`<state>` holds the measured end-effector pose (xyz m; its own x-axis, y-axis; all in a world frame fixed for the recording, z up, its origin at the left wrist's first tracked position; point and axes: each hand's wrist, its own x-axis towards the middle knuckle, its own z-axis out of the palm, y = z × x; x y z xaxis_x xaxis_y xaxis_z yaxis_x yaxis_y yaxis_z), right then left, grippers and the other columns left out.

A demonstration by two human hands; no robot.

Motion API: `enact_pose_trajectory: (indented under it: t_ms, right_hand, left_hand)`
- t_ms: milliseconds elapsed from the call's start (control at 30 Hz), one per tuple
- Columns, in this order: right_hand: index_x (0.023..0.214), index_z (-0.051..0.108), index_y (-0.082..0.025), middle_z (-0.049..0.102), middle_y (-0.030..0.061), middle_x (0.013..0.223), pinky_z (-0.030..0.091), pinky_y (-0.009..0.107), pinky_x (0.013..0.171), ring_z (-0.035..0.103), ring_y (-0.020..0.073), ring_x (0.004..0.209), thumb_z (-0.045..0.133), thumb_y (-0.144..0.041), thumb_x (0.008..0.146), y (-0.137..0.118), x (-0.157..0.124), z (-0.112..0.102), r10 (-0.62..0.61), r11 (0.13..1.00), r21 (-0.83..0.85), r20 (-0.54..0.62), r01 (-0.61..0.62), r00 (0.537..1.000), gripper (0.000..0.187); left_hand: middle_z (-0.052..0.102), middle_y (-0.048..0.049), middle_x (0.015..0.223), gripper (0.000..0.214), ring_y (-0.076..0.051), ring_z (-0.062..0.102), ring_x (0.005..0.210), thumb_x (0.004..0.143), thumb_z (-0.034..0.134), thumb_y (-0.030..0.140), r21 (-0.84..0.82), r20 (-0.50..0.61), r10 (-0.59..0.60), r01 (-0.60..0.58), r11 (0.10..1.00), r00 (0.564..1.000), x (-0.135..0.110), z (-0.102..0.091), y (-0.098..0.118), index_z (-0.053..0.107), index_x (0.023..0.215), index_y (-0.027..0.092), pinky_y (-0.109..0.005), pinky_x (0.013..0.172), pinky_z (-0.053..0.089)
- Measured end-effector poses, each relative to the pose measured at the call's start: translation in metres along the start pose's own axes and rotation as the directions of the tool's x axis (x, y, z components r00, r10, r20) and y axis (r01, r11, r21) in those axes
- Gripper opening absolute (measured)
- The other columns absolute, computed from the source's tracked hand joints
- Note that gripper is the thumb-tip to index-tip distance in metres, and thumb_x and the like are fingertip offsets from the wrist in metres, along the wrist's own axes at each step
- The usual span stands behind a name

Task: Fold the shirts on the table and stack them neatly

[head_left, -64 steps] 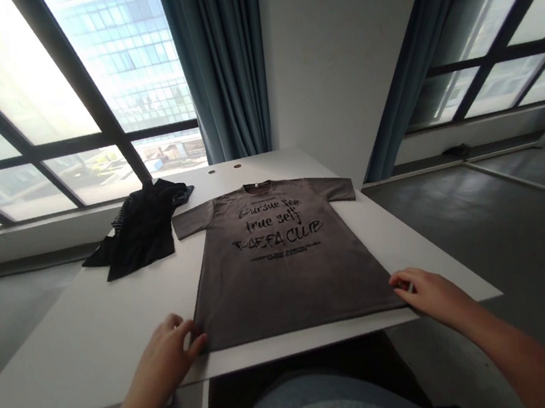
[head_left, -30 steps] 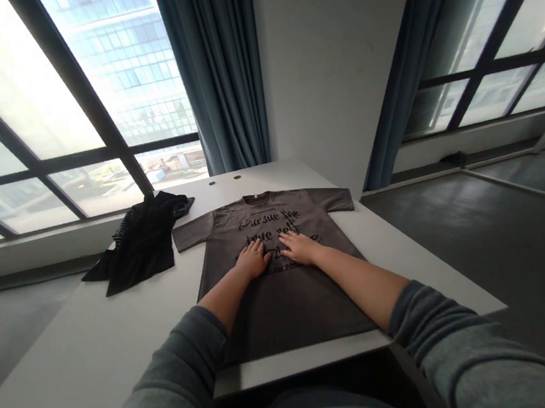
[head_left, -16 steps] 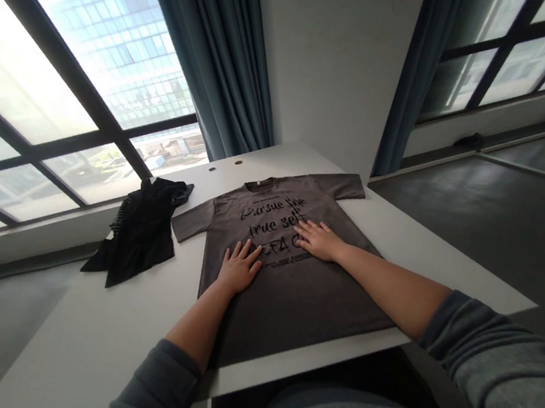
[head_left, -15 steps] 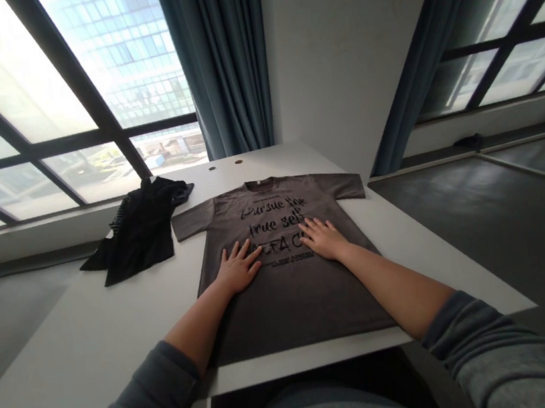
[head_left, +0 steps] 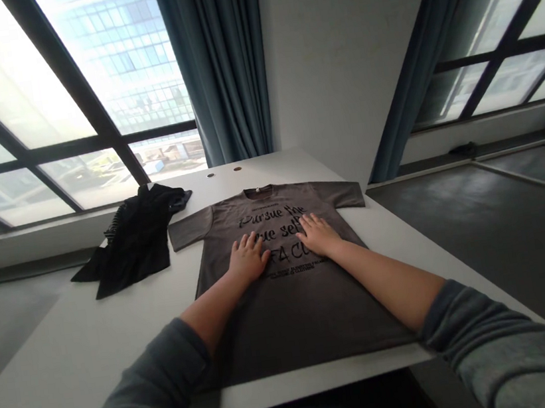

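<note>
I log one head view. The grey-brown T-shirt [head_left: 300, 314] lies flat and face up on the white table [head_left: 80, 343], collar at the far side, hem just at the near edge, short sleeves spread left and right. This open layout seems to keep the front smooth and free of folds. Both hands rest on the chest, palms down, on or just beside the black printed lettering, and they are a little apart. The left hand [head_left: 248, 258] has its fingers splayed toward the far side, and the right hand [head_left: 319, 235] mirrors it. Neither hand is clenched or grasping; both are released, with no cloth pinched between the fingers. The flat palms look like pressure for smoothing rather than a hold for lifting, and the forearms reach in from the near side to bring that weight down mid-chest. A crumpled black garment [head_left: 131, 239] sits to the left, just beside the shirt's left sleeve, perhaps set aside to leave room. I cannot tell whether they touch. Grey sweatshirt cuffs [head_left: 468, 319] show at the near right.
</note>
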<state>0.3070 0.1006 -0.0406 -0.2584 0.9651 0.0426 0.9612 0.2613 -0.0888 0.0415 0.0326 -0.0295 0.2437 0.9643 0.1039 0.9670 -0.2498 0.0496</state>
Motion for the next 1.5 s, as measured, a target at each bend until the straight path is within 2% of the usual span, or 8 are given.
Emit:
enact_pose_trajectory:
  t_ms: [233, 433, 600, 733, 867, 1033, 1300, 1500]
  right_hand:
    - [0.167, 0.028, -0.016, 0.020, 0.0119, 0.174, 0.014, 0.051, 0.130, 0.017, 0.0294, 0.161, 0.025, -0.056, 0.107, -0.003, 0.044, 0.014, -0.086, 0.996, 0.044, 0.080, 0.083, 0.993, 0.073]
    - [0.170, 0.020, -0.021, 0.012, 0.0058, 0.176, 0.011, 0.051, 0.130, 0.011, 0.0292, 0.163, 0.016, -0.063, 0.105, 0.061, 0.042, 0.020, 0.021, 0.999, 0.030, 0.123, -0.024, 0.992, 0.078]
    - [0.170, 0.019, -0.015, 0.009, 0.0085, 0.176, 0.012, 0.050, 0.131, 0.013, 0.0322, 0.162, 0.018, -0.064, 0.103, 0.077, 0.045, 0.018, 0.136, 0.990, 0.013, 0.118, -0.139, 0.984, 0.082]
    - [0.166, 0.030, -0.011, 0.021, 0.0135, 0.174, 0.016, 0.054, 0.129, 0.018, 0.0365, 0.160, 0.023, -0.061, 0.104, 0.063, 0.055, 0.014, 0.158, 0.987, -0.012, 0.062, -0.158, 0.985, 0.080]
    - [0.163, 0.037, -0.010, 0.030, 0.0129, 0.171, 0.017, 0.049, 0.130, 0.019, 0.0331, 0.160, 0.024, -0.053, 0.105, 0.022, 0.089, 0.004, -0.056, 0.998, 0.003, -0.052, 0.057, 0.997, 0.073]
    - [0.167, 0.031, -0.019, 0.019, 0.0079, 0.175, 0.016, 0.054, 0.129, 0.017, 0.0316, 0.161, 0.025, -0.056, 0.106, -0.008, 0.138, 0.006, -0.155, 0.988, 0.042, 0.121, 0.151, 0.980, 0.072]
    - [0.169, 0.022, -0.026, 0.012, 0.0060, 0.176, 0.011, 0.055, 0.129, 0.013, 0.0314, 0.162, 0.019, -0.059, 0.106, 0.068, 0.159, 0.019, 0.055, 0.997, 0.047, 0.124, -0.062, 0.991, 0.071]
    - [0.168, 0.026, -0.019, 0.016, 0.0102, 0.175, 0.009, 0.059, 0.128, 0.016, 0.0343, 0.161, 0.018, -0.057, 0.106, 0.077, 0.175, 0.018, 0.187, 0.981, 0.045, 0.084, -0.191, 0.979, 0.074]
  left_hand:
    - [0.024, -0.0057, 0.174, 0.068, -0.031, 0.020, 0.161, 0.105, 0.028, 0.061, -0.087, 0.114, 0.013, -0.003, 0.996, 0.993, 0.075, 0.025, 0.017, 0.034, 0.165, 0.030, -0.059, 0.128, 0.018]
    - [0.018, -0.0030, 0.176, 0.070, -0.032, 0.015, 0.162, 0.103, 0.027, 0.066, -0.057, 0.112, -0.127, 0.134, 0.989, 0.985, 0.058, 0.026, -0.051, 0.030, 0.166, 0.034, -0.060, 0.129, 0.014]
    - [0.017, -0.0065, 0.176, 0.073, -0.032, 0.014, 0.162, 0.104, 0.022, 0.063, -0.010, 0.121, -0.277, 0.280, 0.960, 0.953, 0.044, 0.022, -0.086, 0.027, 0.168, 0.027, -0.058, 0.128, 0.017]
    - [0.019, -0.0107, 0.175, 0.073, -0.037, 0.021, 0.160, 0.103, 0.026, 0.063, 0.026, 0.051, -0.307, 0.306, 0.952, 0.950, 0.050, 0.023, -0.080, 0.037, 0.164, 0.024, -0.059, 0.126, 0.023]
    - [0.020, -0.0126, 0.175, 0.075, -0.035, 0.020, 0.161, 0.103, 0.026, 0.064, 0.020, 0.007, -0.205, 0.205, 0.979, 0.979, 0.088, 0.023, -0.069, 0.041, 0.162, 0.021, -0.053, 0.127, 0.022]
    - [0.018, -0.0040, 0.176, 0.074, -0.038, 0.015, 0.161, 0.100, 0.025, 0.071, -0.036, 0.162, -0.240, 0.249, 0.968, 0.957, 0.139, 0.026, -0.085, 0.032, 0.165, 0.037, -0.066, 0.125, 0.017]
    - [0.014, -0.0027, 0.177, 0.077, -0.035, 0.014, 0.162, 0.099, 0.018, 0.072, 0.014, 0.128, -0.439, 0.441, 0.897, 0.889, 0.144, 0.026, -0.173, 0.026, 0.167, 0.037, -0.066, 0.126, 0.017]
    - [0.020, -0.0077, 0.175, 0.076, -0.043, 0.014, 0.160, 0.101, 0.020, 0.063, 0.108, 0.132, -0.474, 0.463, 0.880, 0.870, 0.162, 0.021, -0.165, 0.033, 0.166, 0.026, -0.077, 0.121, 0.010]
